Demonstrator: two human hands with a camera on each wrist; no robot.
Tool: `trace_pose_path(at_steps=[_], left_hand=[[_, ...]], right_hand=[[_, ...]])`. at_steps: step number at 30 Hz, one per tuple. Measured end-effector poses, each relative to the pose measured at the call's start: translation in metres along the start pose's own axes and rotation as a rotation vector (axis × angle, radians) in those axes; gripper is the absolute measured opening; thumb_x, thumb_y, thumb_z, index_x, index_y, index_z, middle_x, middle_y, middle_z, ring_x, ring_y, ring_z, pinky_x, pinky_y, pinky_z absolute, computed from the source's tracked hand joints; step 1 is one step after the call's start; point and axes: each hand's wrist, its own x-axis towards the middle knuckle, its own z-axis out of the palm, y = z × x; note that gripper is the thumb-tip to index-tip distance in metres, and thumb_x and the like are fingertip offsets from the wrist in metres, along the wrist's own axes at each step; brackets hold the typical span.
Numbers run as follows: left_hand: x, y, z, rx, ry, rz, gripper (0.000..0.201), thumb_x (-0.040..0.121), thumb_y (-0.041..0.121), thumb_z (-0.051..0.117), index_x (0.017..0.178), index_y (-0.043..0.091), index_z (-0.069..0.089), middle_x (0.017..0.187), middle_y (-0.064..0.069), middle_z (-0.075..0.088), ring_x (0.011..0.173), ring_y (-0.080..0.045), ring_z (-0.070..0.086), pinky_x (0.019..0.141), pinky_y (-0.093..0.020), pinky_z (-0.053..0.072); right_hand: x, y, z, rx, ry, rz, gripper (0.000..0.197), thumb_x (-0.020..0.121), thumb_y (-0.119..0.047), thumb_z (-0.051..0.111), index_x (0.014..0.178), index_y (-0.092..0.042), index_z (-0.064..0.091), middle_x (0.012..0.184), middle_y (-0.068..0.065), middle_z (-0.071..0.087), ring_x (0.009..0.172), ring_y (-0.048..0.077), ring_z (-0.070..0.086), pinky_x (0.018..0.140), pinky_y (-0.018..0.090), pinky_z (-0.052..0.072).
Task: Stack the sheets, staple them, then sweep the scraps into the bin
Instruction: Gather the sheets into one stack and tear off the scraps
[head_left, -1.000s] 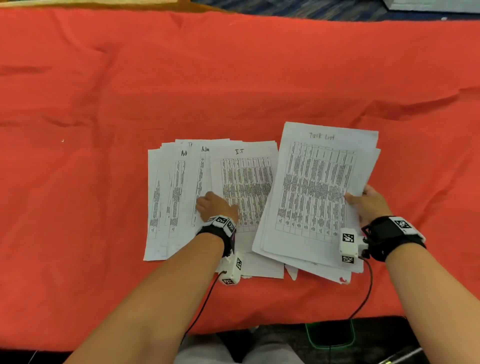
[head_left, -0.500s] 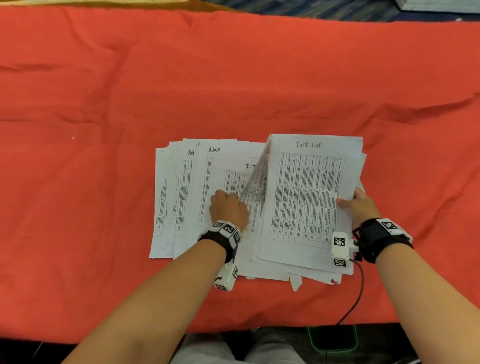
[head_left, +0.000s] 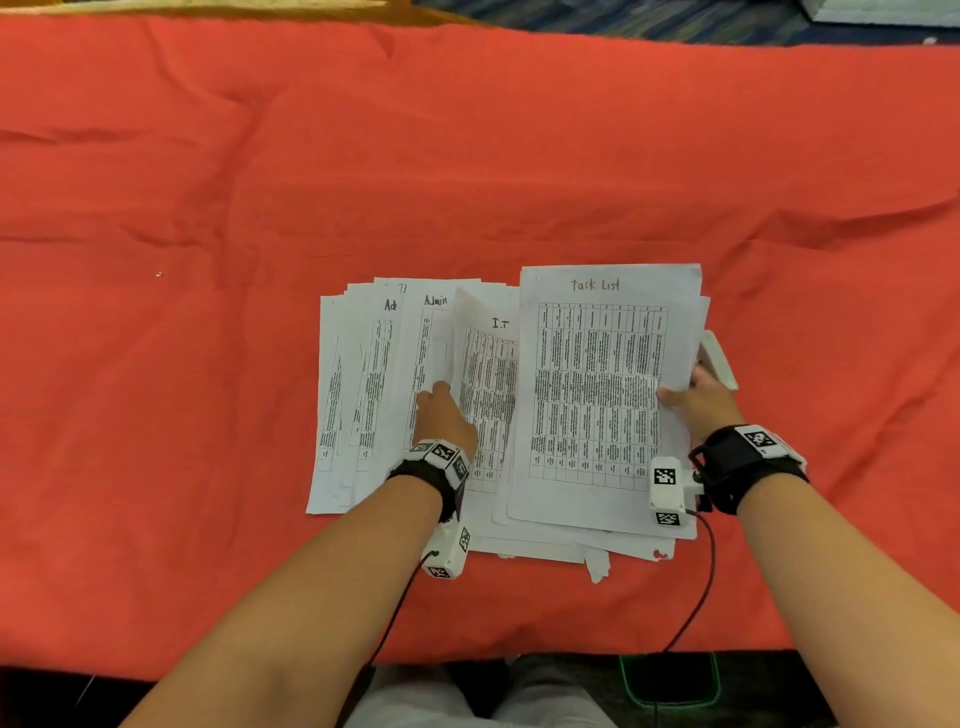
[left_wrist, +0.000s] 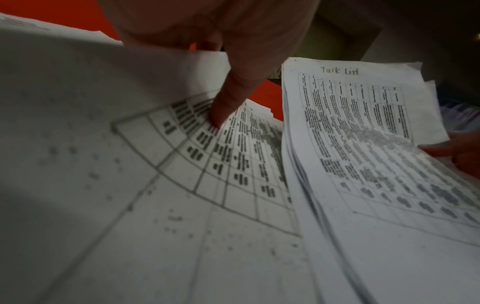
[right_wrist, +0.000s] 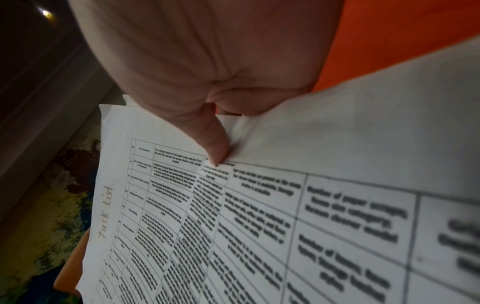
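Printed white sheets lie fanned on the red cloth (head_left: 208, 364). My left hand (head_left: 444, 415) pinches the left edge of the "I.T" sheet (head_left: 491, 374) and holds it curled up off the fanned sheets (head_left: 363, 395); its thumb (left_wrist: 226, 107) presses on the printed grid. My right hand (head_left: 693, 397) grips the right edge of the "Task List" stack (head_left: 597, 405), thumb (right_wrist: 213, 144) on the top sheet (right_wrist: 182, 205). The stack overlaps the I.T sheet's right side. A torn paper scrap (head_left: 597, 566) pokes out under the stack's near edge.
A white oblong object (head_left: 719, 358), partly hidden, lies just beyond my right hand. A small speck (head_left: 158, 274) sits on the cloth at the left. Below the table's near edge is a dark item with a green rim (head_left: 670, 680). Bare cloth stretches far and left.
My left hand went from lying on the I.T sheet to lifting its left edge. My right hand turned the Task List stack straighter and brought it left over the I.T sheet.
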Motion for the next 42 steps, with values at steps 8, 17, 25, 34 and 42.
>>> trace_pose_path(at_steps=[8, 17, 25, 34, 42], left_hand=[[-0.012, 0.012, -0.042, -0.58, -0.03, 0.084, 0.043, 0.086, -0.01, 0.044, 0.115, 0.021, 0.05, 0.111, -0.007, 0.059, 0.075, -0.016, 0.057, 0.065, -0.031, 0.052], [-0.027, 0.023, -0.068, -0.907, -0.191, -0.028, 0.033, 0.091, -0.01, 0.039, 0.085, 0.015, 0.059, 0.078, -0.003, 0.065, 0.071, -0.02, 0.06, 0.056, -0.021, 0.055], [-0.017, 0.016, -0.051, -0.585, -0.228, 0.103, 0.017, 0.091, 0.006, 0.046, 0.101, 0.005, 0.06, 0.094, -0.009, 0.065, 0.084, -0.023, 0.06, 0.081, -0.04, 0.053], [0.01, -0.021, -0.016, 0.063, 0.05, -0.085, 0.072, 0.078, 0.034, 0.074, 0.133, 0.006, 0.037, 0.136, -0.015, 0.034, 0.126, -0.03, 0.034, 0.098, -0.041, 0.045], [0.025, -0.012, -0.009, -0.019, -0.089, -0.141, 0.052, 0.084, 0.015, 0.062, 0.129, 0.002, 0.039, 0.116, -0.015, 0.06, 0.103, -0.029, 0.061, 0.083, -0.036, 0.054]], right_hand=[[-0.007, -0.022, 0.014, 0.209, -0.126, 0.041, 0.038, 0.087, 0.005, 0.055, 0.124, -0.002, 0.057, 0.126, 0.016, 0.062, 0.109, 0.032, 0.062, 0.1, 0.048, 0.047], [-0.024, -0.057, 0.059, 0.294, -0.271, 0.008, 0.04, 0.095, 0.004, 0.042, 0.135, 0.004, 0.044, 0.126, 0.018, 0.059, 0.112, 0.032, 0.059, 0.1, 0.045, 0.046], [-0.027, -0.056, 0.054, -0.086, -0.067, -0.207, 0.066, 0.083, 0.002, 0.064, 0.139, -0.013, 0.033, 0.124, 0.001, 0.05, 0.113, 0.017, 0.049, 0.095, 0.031, 0.041], [-0.013, -0.006, -0.016, 0.104, 0.087, -0.049, 0.041, 0.083, -0.004, 0.062, 0.122, -0.016, 0.058, 0.125, 0.012, 0.063, 0.113, 0.032, 0.061, 0.101, 0.052, 0.046], [-0.013, 0.018, -0.02, 0.15, 0.091, -0.007, 0.04, 0.086, -0.003, 0.061, 0.124, -0.015, 0.057, 0.13, 0.012, 0.061, 0.117, 0.032, 0.058, 0.104, 0.052, 0.043]])
